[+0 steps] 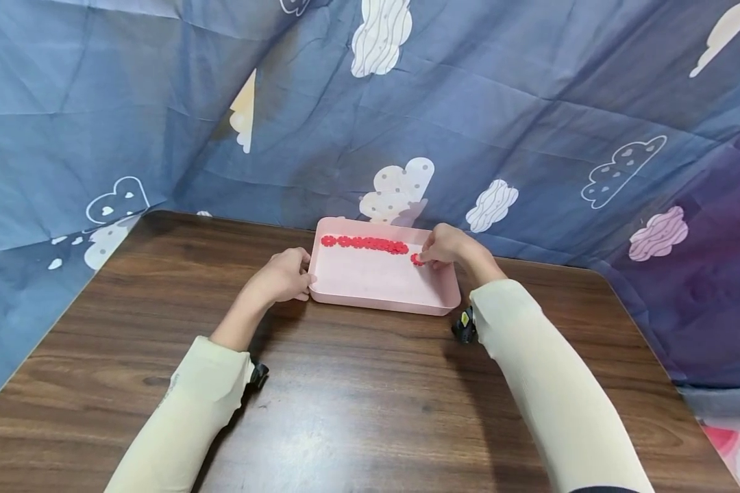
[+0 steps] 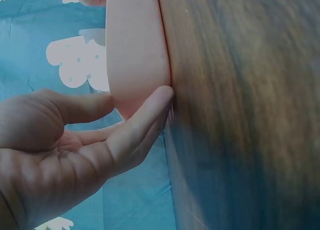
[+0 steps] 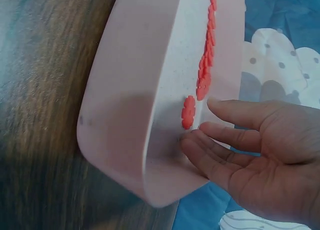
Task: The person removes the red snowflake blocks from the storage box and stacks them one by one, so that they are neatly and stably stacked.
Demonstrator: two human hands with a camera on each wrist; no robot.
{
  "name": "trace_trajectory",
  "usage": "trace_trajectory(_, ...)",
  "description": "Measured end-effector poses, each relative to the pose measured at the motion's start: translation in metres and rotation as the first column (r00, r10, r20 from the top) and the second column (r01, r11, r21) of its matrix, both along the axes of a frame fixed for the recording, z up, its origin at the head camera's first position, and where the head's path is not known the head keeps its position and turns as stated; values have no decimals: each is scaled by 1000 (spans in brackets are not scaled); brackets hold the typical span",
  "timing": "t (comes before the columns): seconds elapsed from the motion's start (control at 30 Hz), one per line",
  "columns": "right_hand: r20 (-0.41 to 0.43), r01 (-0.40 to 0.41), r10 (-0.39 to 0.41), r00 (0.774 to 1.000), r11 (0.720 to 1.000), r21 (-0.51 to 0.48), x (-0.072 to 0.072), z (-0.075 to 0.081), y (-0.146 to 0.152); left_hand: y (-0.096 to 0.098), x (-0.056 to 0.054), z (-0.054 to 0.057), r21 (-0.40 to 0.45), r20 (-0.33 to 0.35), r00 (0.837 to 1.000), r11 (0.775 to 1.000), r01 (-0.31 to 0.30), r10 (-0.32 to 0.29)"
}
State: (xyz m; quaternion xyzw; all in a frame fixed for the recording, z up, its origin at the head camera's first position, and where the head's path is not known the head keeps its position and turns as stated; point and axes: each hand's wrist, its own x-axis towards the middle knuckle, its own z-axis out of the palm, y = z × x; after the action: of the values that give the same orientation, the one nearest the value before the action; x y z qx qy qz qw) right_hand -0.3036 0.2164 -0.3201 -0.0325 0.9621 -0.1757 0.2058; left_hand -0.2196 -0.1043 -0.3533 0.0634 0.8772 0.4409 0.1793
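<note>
A shallow pink tray (image 1: 376, 301) lies on the wooden table. Along its far side runs a row of red, flower-shaped pieces (image 1: 364, 243), several of them overlapping. My left hand (image 1: 284, 276) holds the tray's left end, with the thumb at the rim and the fingers against the outer wall. My right hand (image 1: 447, 246) reaches into the tray's right part. Close by its fingertips, a single red flower-shaped piece (image 3: 188, 112) lies apart from the row. In the right wrist view, the thumb stands off from this piece and nothing is pinched.
The brown wooden table (image 1: 358, 390) extends toward me and to both sides. Behind the tray hangs a blue cloth (image 1: 308, 137) with cloud prints, close to the table's far edge. Dark devices (image 1: 464, 326) sit at both wrists.
</note>
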Motion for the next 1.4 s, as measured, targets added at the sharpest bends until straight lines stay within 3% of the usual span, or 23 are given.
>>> trace_trajectory(0.27,91,63,-63,994,998,1,-10,-1,-10,1,0,-1,-15,-19,1000,1000,-10,10)
trace_trajectory(0.63,17,35,-37,999,995,91,-13,-8,-13,1,-2,-1,19,22,1000,1000,-15,15)
trace_trajectory(0.8,17,26,-28,999,997,79,-13,-10,-14,1,-4,-1,16,28,999,999,-27,27)
trace_trajectory(1.07,47,71,-70,996,997,-20,-14,-12,-12,1,-4,-4,13,36,999,999,-40,40)
trace_trajectory(1.4,17,45,-44,999,992,-115,-12,-15,-1,-2,-4,-5,51,34,999,998,-41,39)
